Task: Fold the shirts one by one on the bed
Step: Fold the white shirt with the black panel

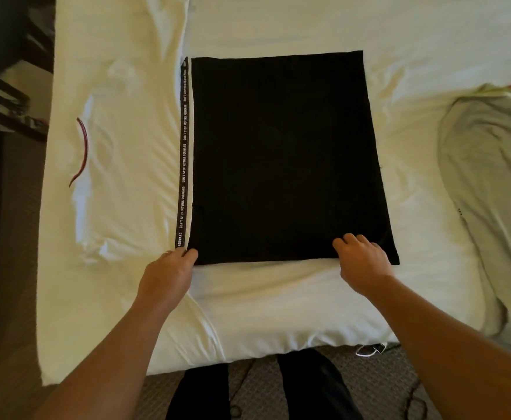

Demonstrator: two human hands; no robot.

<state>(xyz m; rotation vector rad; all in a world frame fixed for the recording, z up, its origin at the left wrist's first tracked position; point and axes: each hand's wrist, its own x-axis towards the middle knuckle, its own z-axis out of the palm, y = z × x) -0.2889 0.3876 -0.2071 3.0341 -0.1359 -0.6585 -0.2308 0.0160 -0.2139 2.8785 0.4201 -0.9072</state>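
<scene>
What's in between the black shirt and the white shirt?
In the head view, a narrow black strip with white lettering lies along the black shirt, between it and the white shirt.

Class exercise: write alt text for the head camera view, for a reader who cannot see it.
Two hands hold the near edge of a black shirt folded into a rectangle on a white bed: left hand pinching its corner, right hand resting on it. A white shirt lies left, a grey garment right.

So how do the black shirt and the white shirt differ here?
The black shirt is a neat flat rectangle; the white shirt is rumpled. The left hand and right hand are at the black shirt's near corners; nothing touches the white shirt. Both lie on the bed.
</scene>
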